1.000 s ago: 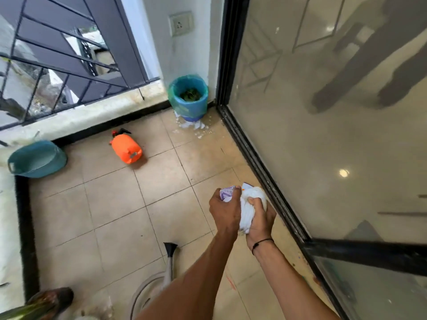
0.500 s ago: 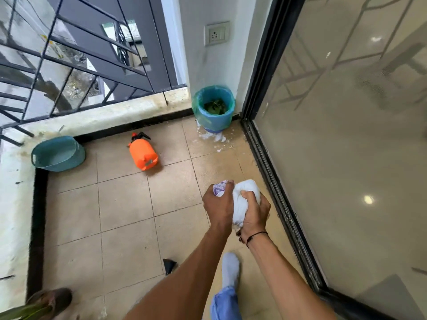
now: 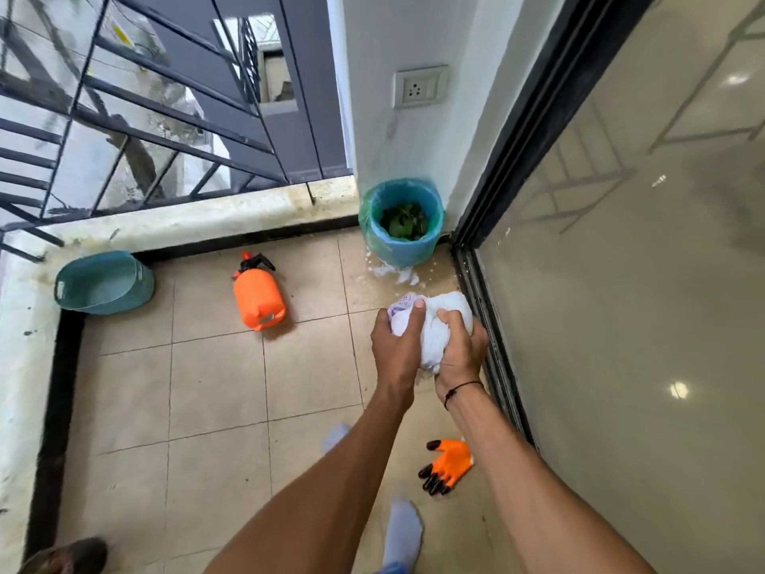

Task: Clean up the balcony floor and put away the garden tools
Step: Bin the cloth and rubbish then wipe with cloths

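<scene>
Matt beige floor tiles (image 3: 215, 387), glossy orange plastic sprayer (image 3: 257, 298), crumpled white cloth (image 3: 439, 329).

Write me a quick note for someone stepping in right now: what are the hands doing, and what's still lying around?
Left hand and right hand both grip a crumpled white plastic bag.
Blue bin lined with a green bag holds leaves; white scraps lie at its base.
Still on the floor: orange spray bottle on its side, orange clawed garden glove, teal plastic basin.
</scene>
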